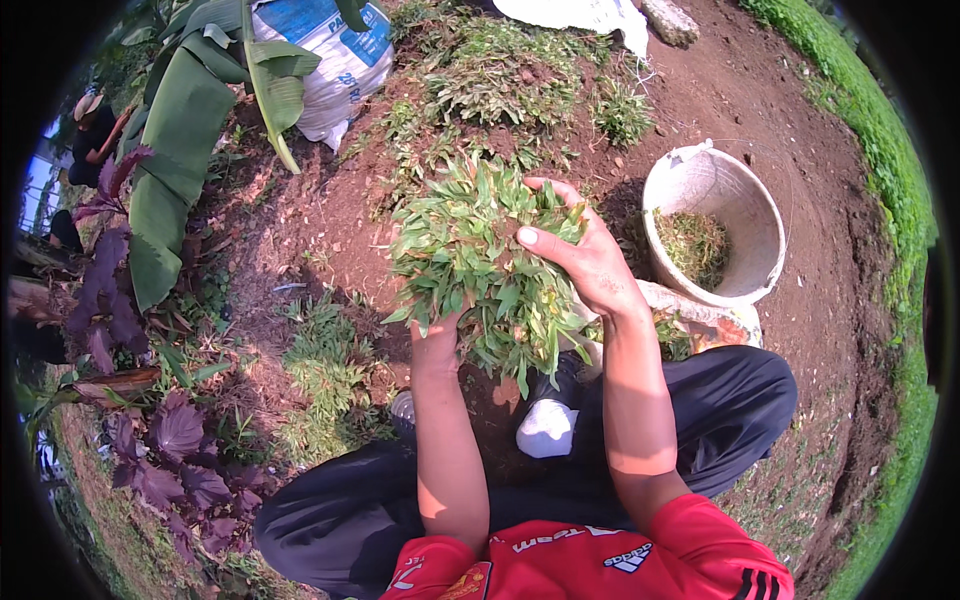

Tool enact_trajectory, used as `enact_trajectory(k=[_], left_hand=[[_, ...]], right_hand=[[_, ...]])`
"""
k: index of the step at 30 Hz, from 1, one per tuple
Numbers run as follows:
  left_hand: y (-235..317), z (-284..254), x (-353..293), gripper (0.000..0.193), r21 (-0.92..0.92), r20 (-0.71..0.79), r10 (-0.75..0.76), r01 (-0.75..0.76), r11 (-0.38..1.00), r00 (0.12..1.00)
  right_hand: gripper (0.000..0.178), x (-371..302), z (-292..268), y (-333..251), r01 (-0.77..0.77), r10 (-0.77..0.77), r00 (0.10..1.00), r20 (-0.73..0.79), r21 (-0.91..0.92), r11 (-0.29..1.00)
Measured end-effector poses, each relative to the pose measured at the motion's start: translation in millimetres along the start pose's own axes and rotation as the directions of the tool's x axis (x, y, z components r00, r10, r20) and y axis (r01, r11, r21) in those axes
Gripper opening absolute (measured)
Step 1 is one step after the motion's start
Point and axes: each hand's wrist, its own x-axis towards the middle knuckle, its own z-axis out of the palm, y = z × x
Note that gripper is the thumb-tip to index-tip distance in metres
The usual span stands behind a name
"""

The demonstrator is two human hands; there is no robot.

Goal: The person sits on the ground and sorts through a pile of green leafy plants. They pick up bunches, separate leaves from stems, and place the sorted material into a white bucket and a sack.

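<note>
Between my two hands is a thick clump of leafy green grass (480,260), raised over the ground in front of my knees. My right hand (590,255) grips its right side, the thumb pressed on top and the fingers curled round the far edge. Under the left side of the clump, my left hand (437,330) supports it; its fingers are hidden by the leaves. Beyond the clump lies a heap of similar cut grass (500,80) on the brown soil.
A whitish bucket (730,200) with some grass clippings inside stands to the right. A white and blue sack (340,70) sits at the far left, behind a banana leaf (175,170). Purple-leaved plants (180,460) grow at left. Another person (93,140) is in the far left background.
</note>
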Motion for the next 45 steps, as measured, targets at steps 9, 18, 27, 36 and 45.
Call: enact_trajectory(k=[9, 18, 27, 36, 45], left_hand=[[66.1, 9.9, -15.6, 0.138, 0.197, 0.472, 0.471, -0.61, 0.768, 0.745], [102.6, 7.5, -26.5, 0.123, 0.534, 0.66, 0.469, -0.805, 0.257, 0.587], [95.2, 8.1, -28.5, 0.086, 0.103, 0.465, 0.406, -0.504, 0.858, 0.786], [89.9, 3.0, -24.3, 0.088, -0.109, 0.471, 0.445, -0.451, 0.886, 0.761], [103.6, -15.4, -20.9, 0.079, 0.107, 0.445, 0.351, -0.438, 0.893, 0.824]], right_hand=[[0.039, -6.9, 17.4, -8.9, -0.225, 0.265, 0.957, -0.116, 0.275, 0.935], [0.04, -3.5, 1.3, 24.7, -0.289, 0.334, 0.942, -0.01, 0.479, 0.829], [0.026, -3.4, -3.6, 69.9, -0.256, 0.322, 0.944, 0.078, 0.788, 0.56], [0.03, -2.1, 1.3, 83.2, -0.231, 0.397, 0.918, 0.02, 0.839, 0.493], [0.035, 12.9, -6.4, 110.7, -0.188, 0.573, 0.802, -0.17, 0.838, 0.513]])
